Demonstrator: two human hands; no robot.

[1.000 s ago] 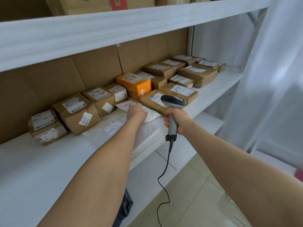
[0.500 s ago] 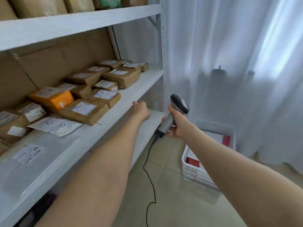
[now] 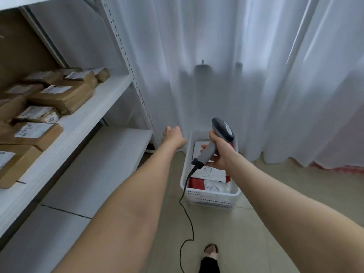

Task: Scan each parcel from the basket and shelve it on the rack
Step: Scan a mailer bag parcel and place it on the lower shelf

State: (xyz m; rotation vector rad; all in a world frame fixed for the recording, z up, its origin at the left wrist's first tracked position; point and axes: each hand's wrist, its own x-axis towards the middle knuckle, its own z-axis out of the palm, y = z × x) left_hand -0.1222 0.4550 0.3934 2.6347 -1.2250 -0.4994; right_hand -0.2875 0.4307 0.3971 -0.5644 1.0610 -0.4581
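Judging this the fetch step, I note left hand empty, loosely curled, near the floor basket right of the rack, right hand gripping the scanner over its parcels; next, grasp one.

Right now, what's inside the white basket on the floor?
The basket holds a red parcel and white labelled parcels on top. The right hand and scanner cover its middle, and anything beneath the top layer is hidden.
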